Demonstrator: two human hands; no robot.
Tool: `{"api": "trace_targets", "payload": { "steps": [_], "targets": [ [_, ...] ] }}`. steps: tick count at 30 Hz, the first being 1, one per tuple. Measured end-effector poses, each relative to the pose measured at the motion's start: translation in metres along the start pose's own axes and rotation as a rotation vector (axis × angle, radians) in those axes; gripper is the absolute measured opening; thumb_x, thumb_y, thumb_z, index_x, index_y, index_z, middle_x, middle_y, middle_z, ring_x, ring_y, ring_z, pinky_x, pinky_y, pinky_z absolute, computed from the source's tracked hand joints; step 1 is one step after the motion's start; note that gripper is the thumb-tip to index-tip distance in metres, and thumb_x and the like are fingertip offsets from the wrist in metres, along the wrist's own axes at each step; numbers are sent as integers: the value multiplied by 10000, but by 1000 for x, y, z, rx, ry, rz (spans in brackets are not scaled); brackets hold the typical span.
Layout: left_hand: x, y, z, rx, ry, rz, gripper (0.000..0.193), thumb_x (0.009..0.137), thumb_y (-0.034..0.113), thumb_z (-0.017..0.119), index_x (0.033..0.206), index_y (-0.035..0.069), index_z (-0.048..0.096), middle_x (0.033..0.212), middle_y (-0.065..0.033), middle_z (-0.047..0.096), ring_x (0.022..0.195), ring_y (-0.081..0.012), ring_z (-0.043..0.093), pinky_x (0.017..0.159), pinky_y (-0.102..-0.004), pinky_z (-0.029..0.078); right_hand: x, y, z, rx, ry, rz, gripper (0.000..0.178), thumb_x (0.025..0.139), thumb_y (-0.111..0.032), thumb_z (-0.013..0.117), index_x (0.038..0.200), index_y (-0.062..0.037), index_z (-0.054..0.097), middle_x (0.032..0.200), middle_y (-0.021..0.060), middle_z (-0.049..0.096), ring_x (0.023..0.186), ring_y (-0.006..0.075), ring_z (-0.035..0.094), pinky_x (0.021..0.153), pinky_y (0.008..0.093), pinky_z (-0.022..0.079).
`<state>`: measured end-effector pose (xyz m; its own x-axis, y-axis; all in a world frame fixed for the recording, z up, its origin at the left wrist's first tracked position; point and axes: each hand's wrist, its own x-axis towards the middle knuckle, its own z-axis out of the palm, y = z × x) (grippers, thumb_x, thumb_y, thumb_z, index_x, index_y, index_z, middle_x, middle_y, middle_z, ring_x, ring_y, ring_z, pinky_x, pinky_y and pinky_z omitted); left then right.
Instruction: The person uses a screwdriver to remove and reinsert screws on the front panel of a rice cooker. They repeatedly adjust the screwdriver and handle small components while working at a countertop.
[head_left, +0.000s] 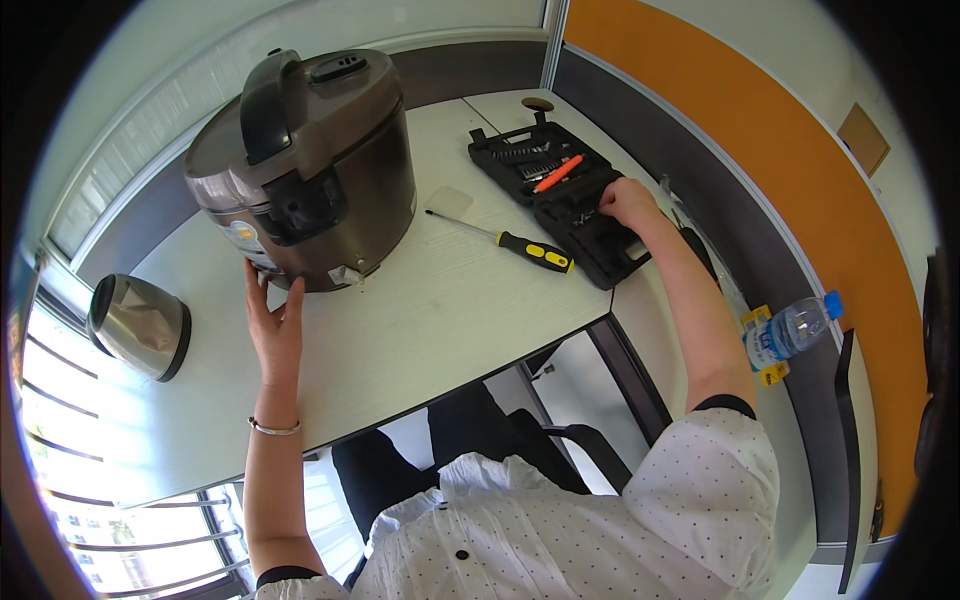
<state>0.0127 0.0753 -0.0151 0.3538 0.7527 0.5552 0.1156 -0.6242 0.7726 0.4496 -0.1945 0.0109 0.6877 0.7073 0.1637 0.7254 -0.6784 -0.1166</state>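
Observation:
A large brown rice cooker [370,190] with a black handle stands on the left of the white table. My left hand [275,325] rests against its lower front, fingers stretched out and apart. To the right, an unfolded black tool case [585,250] holds several small bits and an orange-red screwdriver handle [558,174]. My right hand [630,203] reaches into the case's nearer half, its fingers pinched together. Whatever they may hold is too small to make out. Between cooker and case lies a long screwdriver [535,251] with a black and yellow handle, its tip toward the cooker.
A silver and black container [145,325] stands at the table's left. Beside the cooker lies a small translucent piece [449,204]. A dark round object [537,104] is behind the case. On the right side are a water bottle [795,330] and a grey partition [690,180].

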Motion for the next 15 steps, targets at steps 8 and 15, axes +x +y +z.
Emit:
{"api": "trace_targets", "payload": {
  "steps": [8,15],
  "targets": [
    [1,-3,-2,15,7,41,700,825,133,643,1391,39,243,1384,-158,326,1236,-310,394,726,-260,521,-8,-20,-14,123,-21,-94,137,660,-141,691,793,-110,707,824,95,658,806,258,619,723,356,488],
    [1,-2,-1,-1,-3,21,696,827,149,643,1389,35,248,1394,-148,322,1221,-299,415,714,-252,520,-3,-23,-6,25,-32,-228,150,668,-140,692,814,-111,708,826,101,659,820,257,619,739,357,485]
  ]
}}
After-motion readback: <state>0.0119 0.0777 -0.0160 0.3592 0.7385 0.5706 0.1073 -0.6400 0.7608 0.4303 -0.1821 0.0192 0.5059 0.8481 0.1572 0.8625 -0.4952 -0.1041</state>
